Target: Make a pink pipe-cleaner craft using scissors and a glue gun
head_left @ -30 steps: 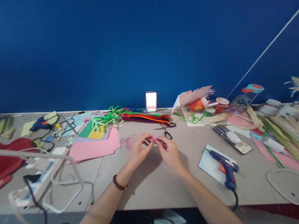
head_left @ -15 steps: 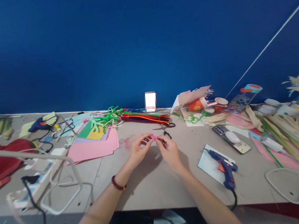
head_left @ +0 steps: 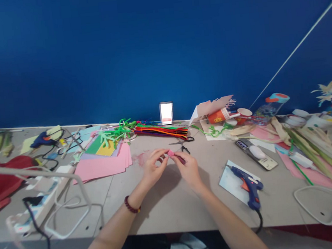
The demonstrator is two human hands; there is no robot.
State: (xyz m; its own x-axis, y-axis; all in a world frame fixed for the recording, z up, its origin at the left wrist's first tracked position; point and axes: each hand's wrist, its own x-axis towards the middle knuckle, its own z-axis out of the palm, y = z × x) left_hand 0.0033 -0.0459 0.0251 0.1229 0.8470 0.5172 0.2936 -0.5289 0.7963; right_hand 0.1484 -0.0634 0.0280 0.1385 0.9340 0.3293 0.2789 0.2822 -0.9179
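There's open surface (head_left: 175,205) to pass through between the forearms (head_left: 231,224) and rightward up to the hot glue gun (head_left: 252,186); straight ahead, past the fingers (head_left: 158,153), scissors (head_left: 182,141) and bundled pipe cleaners (head_left: 162,132) bar the way, while a pale cable (head_left: 41,171) obstructs the left.

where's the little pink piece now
In the head view, the small pink piece is near the middle, held between the left hand and right hand, with scissors just beyond.

red cloth (head_left: 8,177): far left | power strip (head_left: 50,199): near cloth | phone (head_left: 269,163): under white oval object (head_left: 257,152) | orange cup (head_left: 216,117): tipped
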